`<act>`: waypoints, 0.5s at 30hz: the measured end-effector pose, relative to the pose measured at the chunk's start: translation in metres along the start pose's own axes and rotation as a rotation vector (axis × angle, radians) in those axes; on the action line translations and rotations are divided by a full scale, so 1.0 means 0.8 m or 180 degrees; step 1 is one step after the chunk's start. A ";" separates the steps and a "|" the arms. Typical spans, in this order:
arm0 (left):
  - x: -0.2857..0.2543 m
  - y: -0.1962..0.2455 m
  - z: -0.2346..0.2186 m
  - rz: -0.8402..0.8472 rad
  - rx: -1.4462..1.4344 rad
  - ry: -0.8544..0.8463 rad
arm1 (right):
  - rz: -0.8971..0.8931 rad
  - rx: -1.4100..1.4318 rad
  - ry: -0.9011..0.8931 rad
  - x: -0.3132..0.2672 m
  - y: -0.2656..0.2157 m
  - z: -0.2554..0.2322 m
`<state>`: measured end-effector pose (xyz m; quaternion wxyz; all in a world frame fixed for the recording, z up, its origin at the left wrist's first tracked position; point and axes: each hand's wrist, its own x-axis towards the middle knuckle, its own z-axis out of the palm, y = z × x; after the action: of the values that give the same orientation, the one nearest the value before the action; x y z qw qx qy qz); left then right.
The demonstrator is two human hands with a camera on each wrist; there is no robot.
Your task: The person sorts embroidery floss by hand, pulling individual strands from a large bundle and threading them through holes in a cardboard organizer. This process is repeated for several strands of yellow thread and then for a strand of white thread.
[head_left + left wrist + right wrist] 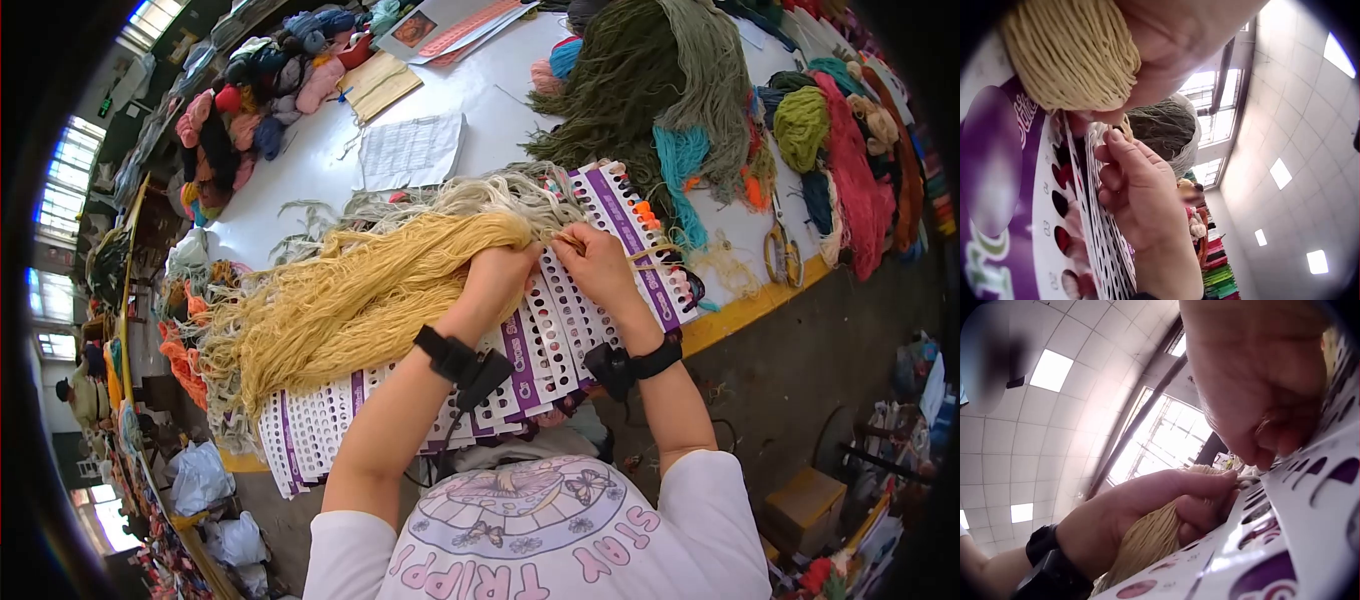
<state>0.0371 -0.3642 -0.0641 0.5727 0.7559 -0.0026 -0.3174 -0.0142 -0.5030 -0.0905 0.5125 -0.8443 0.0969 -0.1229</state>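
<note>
A thick hank of tan yarn (360,290) lies across a stack of white hole-punched cards (545,335) with purple printed bands. My left hand (503,280) grips the hank's right end, its fingers curled round the yarn (1147,540) in the right wrist view. Close beside it, my right hand (598,265) pinches a tan strand between thumb and forefinger over the cards' holes. In the left wrist view, the right hand's (1147,194) thumb meets the forefinger at that strand. Pale grey-white yarn (490,195) lies behind the hank, along the cards' far edge.
A big heap of dark green and grey yarn (640,80) stands at the back. Scissors (781,250) lie near the table's yellow edge (740,312), left of pink yarn (855,170). Paper sheets (410,152) and more colored yarn (215,135) lie at the back left.
</note>
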 end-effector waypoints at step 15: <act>0.019 -0.010 -0.010 -0.0891 -0.1300 -0.0398 | -0.0326 0.0233 -0.0036 0.005 -0.001 0.002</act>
<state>0.0502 -0.3597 -0.0773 0.6627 0.5964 0.1309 -0.4337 -0.0101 -0.5022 -0.0898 0.5367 -0.8295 0.0461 -0.1476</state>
